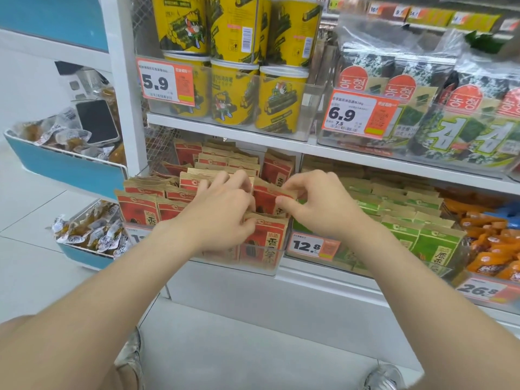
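Lower shelf [315,273], clear bin [261,267] of red packets [138,209]. Both arms stretched forward, converging. Left hand [225,205] palm down, fingers curled on left edge of one upright red packet [267,201] mid-bin; right hand [318,205] fingers pinch its top-right corner.

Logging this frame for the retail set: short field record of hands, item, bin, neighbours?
left hand: grips front red packets, thumb in front
right hand: pinches top of raised red packet
container: clear bin on lower shelf
right of bin: green packets, 12.8 price tag
above: yellow canisters
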Action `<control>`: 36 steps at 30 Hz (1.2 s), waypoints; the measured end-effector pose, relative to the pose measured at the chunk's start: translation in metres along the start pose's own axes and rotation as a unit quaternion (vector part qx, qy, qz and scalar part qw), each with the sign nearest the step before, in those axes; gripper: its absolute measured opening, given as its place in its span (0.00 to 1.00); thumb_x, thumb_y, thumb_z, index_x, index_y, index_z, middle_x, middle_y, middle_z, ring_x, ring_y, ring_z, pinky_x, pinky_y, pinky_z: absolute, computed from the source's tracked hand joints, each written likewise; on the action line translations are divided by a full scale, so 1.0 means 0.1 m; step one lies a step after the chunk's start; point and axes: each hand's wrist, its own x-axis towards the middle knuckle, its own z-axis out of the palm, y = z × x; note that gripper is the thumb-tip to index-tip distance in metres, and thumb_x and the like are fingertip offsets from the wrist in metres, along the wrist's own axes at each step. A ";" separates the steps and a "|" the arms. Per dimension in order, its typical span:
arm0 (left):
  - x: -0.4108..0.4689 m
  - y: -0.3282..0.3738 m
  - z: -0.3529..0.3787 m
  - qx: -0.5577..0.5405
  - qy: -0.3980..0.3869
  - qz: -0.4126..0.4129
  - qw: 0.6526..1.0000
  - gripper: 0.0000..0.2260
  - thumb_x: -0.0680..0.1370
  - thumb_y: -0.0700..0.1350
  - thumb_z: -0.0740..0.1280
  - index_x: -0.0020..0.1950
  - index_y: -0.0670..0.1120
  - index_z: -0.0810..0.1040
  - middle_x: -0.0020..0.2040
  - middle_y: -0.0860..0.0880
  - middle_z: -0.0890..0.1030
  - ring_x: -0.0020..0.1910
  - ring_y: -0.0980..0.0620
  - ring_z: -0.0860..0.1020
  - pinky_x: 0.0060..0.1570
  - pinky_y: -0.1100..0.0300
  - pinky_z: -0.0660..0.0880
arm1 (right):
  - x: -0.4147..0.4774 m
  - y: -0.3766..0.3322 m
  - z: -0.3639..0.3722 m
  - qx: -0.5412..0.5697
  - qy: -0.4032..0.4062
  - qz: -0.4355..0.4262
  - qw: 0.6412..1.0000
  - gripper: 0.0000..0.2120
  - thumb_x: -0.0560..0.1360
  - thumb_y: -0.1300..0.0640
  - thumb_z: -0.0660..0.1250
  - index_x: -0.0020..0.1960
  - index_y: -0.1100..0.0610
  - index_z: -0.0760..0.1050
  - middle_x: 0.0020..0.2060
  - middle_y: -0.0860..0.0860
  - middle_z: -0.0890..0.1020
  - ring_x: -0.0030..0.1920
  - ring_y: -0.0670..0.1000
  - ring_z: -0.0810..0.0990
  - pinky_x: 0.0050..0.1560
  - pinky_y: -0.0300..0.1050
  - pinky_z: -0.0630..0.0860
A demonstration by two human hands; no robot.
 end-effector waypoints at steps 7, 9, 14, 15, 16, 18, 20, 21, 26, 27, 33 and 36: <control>0.04 -0.03 0.06 -0.012 0.036 0.018 0.999 0.08 0.84 0.56 0.67 0.57 0.56 0.84 0.61 0.56 0.71 0.65 0.50 0.68 0.65 0.46 0.66 | 0.20 -0.03 0.09 -0.126 -0.070 -0.054 0.988 0.09 0.85 0.51 0.68 0.57 0.43 0.86 0.48 0.40 0.85 0.59 0.51 0.81 0.63 0.54 0.65; 0.05 -0.04 0.07 -0.035 0.053 0.026 0.998 0.06 0.83 0.54 0.67 0.58 0.56 0.79 0.59 0.56 0.71 0.64 0.51 0.69 0.64 0.48 0.67 | 0.22 0.02 0.10 -0.114 -0.073 -0.039 0.990 0.10 0.86 0.50 0.66 0.58 0.43 0.86 0.48 0.41 0.87 0.58 0.51 0.81 0.61 0.54 0.63; 0.07 0.00 0.13 -0.043 0.035 0.035 0.998 0.21 0.81 0.54 0.68 0.73 0.54 0.68 0.64 0.54 0.68 0.65 0.50 0.68 0.66 0.47 0.69 | 0.25 0.17 0.15 -0.076 0.015 -0.036 0.996 0.05 0.83 0.50 0.70 0.57 0.42 0.82 0.42 0.41 0.85 0.52 0.52 0.80 0.60 0.53 0.67; 0.07 0.00 0.15 -0.030 0.025 0.029 0.999 0.24 0.81 0.56 0.68 0.76 0.53 0.68 0.66 0.53 0.66 0.66 0.50 0.67 0.67 0.46 0.69 | 0.26 0.18 0.15 -0.089 0.025 -0.036 0.995 0.05 0.82 0.49 0.72 0.57 0.42 0.83 0.43 0.41 0.84 0.53 0.52 0.79 0.60 0.54 0.68; 0.08 0.00 0.16 -0.016 0.016 0.023 0.999 0.25 0.81 0.57 0.67 0.77 0.53 0.68 0.67 0.52 0.65 0.66 0.49 0.66 0.67 0.46 0.69 | 0.29 0.18 0.15 -0.099 0.025 -0.035 0.994 0.05 0.81 0.47 0.73 0.57 0.42 0.84 0.44 0.41 0.84 0.53 0.52 0.79 0.61 0.55 0.70; 0.09 0.01 0.17 0.001 0.007 0.019 1.000 0.23 0.81 0.59 0.66 0.74 0.52 0.71 0.66 0.53 0.65 0.65 0.49 0.65 0.66 0.46 0.68 | 0.33 0.18 0.14 -0.091 0.017 -0.028 0.995 0.05 0.80 0.46 0.74 0.55 0.43 0.85 0.44 0.41 0.85 0.53 0.52 0.81 0.63 0.56 0.72; 0.10 0.03 0.16 0.005 0.007 0.026 1.000 0.18 0.81 0.58 0.66 0.69 0.53 0.75 0.63 0.54 0.66 0.64 0.50 0.65 0.66 0.45 0.67 | 0.36 0.19 0.14 -0.063 0.006 -0.020 0.998 0.04 0.80 0.48 0.75 0.54 0.45 0.87 0.44 0.42 0.86 0.51 0.52 0.83 0.63 0.58 0.76; 0.11 0.04 0.16 0.007 0.007 0.033 0.999 0.17 0.80 0.58 0.65 0.66 0.53 0.76 0.61 0.55 0.68 0.63 0.50 0.65 0.66 0.45 0.66 | 0.37 0.19 0.14 -0.053 -0.003 -0.020 0.998 0.03 0.79 0.49 0.76 0.53 0.45 0.87 0.44 0.43 0.86 0.51 0.52 0.83 0.62 0.58 0.79; 0.16 0.10 0.14 -0.019 -0.061 0.032 0.997 0.22 0.79 0.63 0.53 0.56 0.55 0.83 0.46 0.57 0.79 0.60 0.51 0.63 0.70 0.39 0.57 | 0.45 0.21 0.12 -0.098 -0.046 -0.038 0.993 0.04 0.79 0.48 0.77 0.53 0.44 0.87 0.39 0.38 0.80 0.52 0.51 0.80 0.63 0.52 0.72; 0.18 0.11 0.13 -0.023 -0.078 0.024 0.996 0.25 0.79 0.64 0.50 0.56 0.55 0.83 0.45 0.56 0.79 0.61 0.50 0.63 0.72 0.37 0.54 | 0.46 0.20 0.11 -0.105 -0.055 -0.043 0.992 0.06 0.78 0.47 0.77 0.55 0.44 0.86 0.40 0.39 0.80 0.53 0.51 0.79 0.60 0.51 0.67; 0.25 0.11 0.16 0.087 -0.129 0.040 0.987 0.24 0.80 0.72 0.60 0.65 0.57 0.80 0.47 0.54 0.77 0.63 0.45 0.66 0.71 0.33 0.55 | 0.44 0.18 0.18 -0.174 -0.044 -0.057 0.982 0.05 0.80 0.48 0.74 0.55 0.45 0.86 0.47 0.43 0.85 0.57 0.54 0.76 0.61 0.55 0.65; 0.27 0.10 0.19 0.106 -0.119 0.042 0.986 0.20 0.80 0.65 0.68 0.68 0.57 0.79 0.53 0.53 0.80 0.63 0.45 0.67 0.69 0.35 0.57 | 0.45 0.17 0.22 -0.183 0.019 -0.040 0.982 0.08 0.82 0.52 0.69 0.54 0.45 0.87 0.50 0.46 0.86 0.58 0.56 0.78 0.63 0.56 0.68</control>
